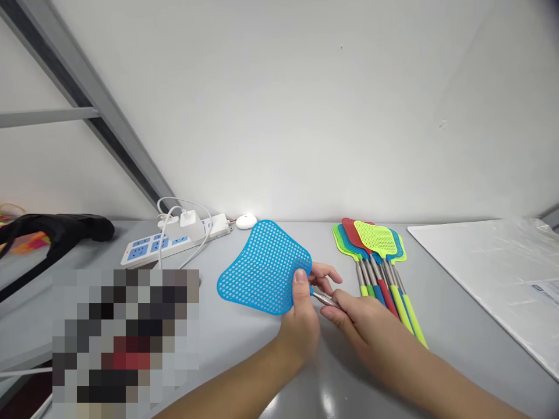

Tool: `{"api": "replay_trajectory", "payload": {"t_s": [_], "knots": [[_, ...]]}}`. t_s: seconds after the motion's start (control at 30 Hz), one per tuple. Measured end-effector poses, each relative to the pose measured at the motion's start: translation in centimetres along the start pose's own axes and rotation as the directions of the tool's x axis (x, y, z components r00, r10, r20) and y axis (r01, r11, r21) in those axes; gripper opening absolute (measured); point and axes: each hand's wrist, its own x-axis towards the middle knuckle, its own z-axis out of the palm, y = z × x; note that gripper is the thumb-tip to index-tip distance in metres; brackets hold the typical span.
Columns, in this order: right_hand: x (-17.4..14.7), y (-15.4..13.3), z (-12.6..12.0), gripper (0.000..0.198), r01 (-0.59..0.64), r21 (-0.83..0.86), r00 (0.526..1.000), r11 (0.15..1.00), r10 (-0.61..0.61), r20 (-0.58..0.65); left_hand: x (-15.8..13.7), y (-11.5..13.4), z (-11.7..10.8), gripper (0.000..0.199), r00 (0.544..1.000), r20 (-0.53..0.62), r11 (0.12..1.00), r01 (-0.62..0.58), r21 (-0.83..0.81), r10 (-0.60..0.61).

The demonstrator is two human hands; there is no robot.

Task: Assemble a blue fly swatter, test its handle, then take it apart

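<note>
A blue fly swatter [264, 270] is held up over the grey table, its perforated head tilted and pointing up to the left. My left hand [302, 317] grips the base of the head, thumb pressed on the mesh and fingers behind it. The swatter's metal shaft lies in the closed fingers of my right hand [364, 323]; the grip end is hidden by that hand. Just beyond my right hand is a pile of several fly swatters [378, 238] in red, blue, green and yellow-green, handles toward me.
A white power strip [144, 250] with plugged-in chargers and cables lies at the back left, beside a small white case [246, 222]. A black strap-like object [65, 227] is far left. A plastic-wrapped white board [489, 267] lies at right. Pixelation covers the lower left.
</note>
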Motion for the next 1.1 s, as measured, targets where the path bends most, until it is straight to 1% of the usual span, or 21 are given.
{"api": "replay_trajectory", "payload": {"t_s": [0.07,0.13,0.2,0.23,0.27,0.3,0.33,0.37,0.4,0.43,0.5,0.57,0.63,0.73,0.8,0.9,1.0,1.1], "knots": [[-0.1,-0.5,-0.9,0.037,-0.061,0.176,0.993,0.982,0.042,0.108,0.2,-0.2,-0.4,0.054,0.994,0.103,0.999,0.033,0.026,-0.036],[-0.1,-0.4,-1.9,0.037,-0.144,0.331,0.981,0.933,0.092,0.169,0.5,-0.3,-0.8,0.052,0.978,0.195,0.996,0.056,0.076,-0.070],[0.1,0.5,-2.9,0.037,-0.240,0.479,0.967,0.844,0.168,0.189,0.8,-0.3,-1.1,0.050,0.965,0.247,0.988,0.059,0.144,-0.094],[0.2,1.2,-3.6,0.038,-0.275,0.532,0.961,0.801,0.210,0.181,1.0,-0.2,-1.1,0.048,0.960,0.256,0.982,0.066,0.179,-0.112],[0.3,2.1,-4.2,0.038,-0.297,0.548,0.955,0.782,0.259,0.147,1.1,-0.2,-1.2,0.046,0.956,0.262,0.974,0.080,0.214,-0.136],[0.5,3.1,-4.9,0.038,-0.312,0.517,0.946,0.797,0.314,0.086,1.2,0.0,-1.2,0.044,0.948,0.272,0.964,0.098,0.247,-0.166],[0.7,4.1,-5.6,0.038,-0.328,0.443,0.932,0.834,0.362,0.009,1.3,0.1,-1.2,0.043,0.937,0.286,0.953,0.119,0.278,-0.200],[1.0,5.1,-6.3,0.036,-0.358,0.326,0.914,0.875,0.400,-0.071,1.3,0.2,-1.2,0.044,0.927,0.298,0.943,0.134,0.305,-0.228],[1.2,6.0,-6.9,0.036,-0.400,0.212,0.895,0.892,0.430,-0.121,1.3,0.2,-1.2,0.044,0.918,0.310,0.935,0.142,0.326,-0.248],[1.4,6.8,-7.4,0.037,-0.437,0.122,0.882,0.891,0.451,-0.134,1.2,0.3,-1.2,0.045,0.910,0.321,0.928,0.144,0.345,-0.260],[1.7,7.9,-8.0,0.039,-0.488,0.015,0.867,0.872,0.487,-0.101,1.1,0.3,-1.2,0.045,0.897,0.348,0.914,0.130,0.384,-0.274],[1.8,8.2,-8.1,0.042,-0.499,-0.040,0.865,0.866,0.495,-0.081,1.0,0.3,-1.2,0.045,0.882,0.378,0.899,0.104,0.425,-0.280],[1.9,8.2,-7.8,0.041,-0.489,-0.094,0.870,0.867,0.477,-0.122,1.0,0.2,-1.2,0.045,0.868,0.407,0.885,0.073,0.461,-0.284],[1.9,7.9,-6.9,0.035,-0.459,-0.179,0.885,0.870,0.429,-0.182,0.9,0.4,-1.1,0.045,0.853,0.444,0.869,0.021,0.494,-0.274],[1.8,7.7,-6.2,0.033,-0.452,-0.233,0.890,0.861,0.416,-0.188,0.9,0.5,-1.1,0.044,0.848,0.463,0.864,-0.013,0.504,-0.257],[1.9,7.6,-5.4,0.035,-0.450,-0.294,0.893,0.843,0.420,-0.163,0.9,0.7,-1.1,0.043,0.844,0.479,0.856,-0.049,0.515,-0.240],[2.1,7.5,-4.8,0.040,-0.454,-0.343,0.890,0.822,0.432,-0.143,0.8,0.9,-1.1,0.043,0.839,0.487,0.848,-0.062,0.527,-0.241],[2.3,7.6,-4.6,0.048,-0.473,-0.377,0.880,0.796,0.444,-0.166,0.8,1.0,-1.1,0.044,0.836,0.494,0.840,-0.076,0.537,-0.240]]}}
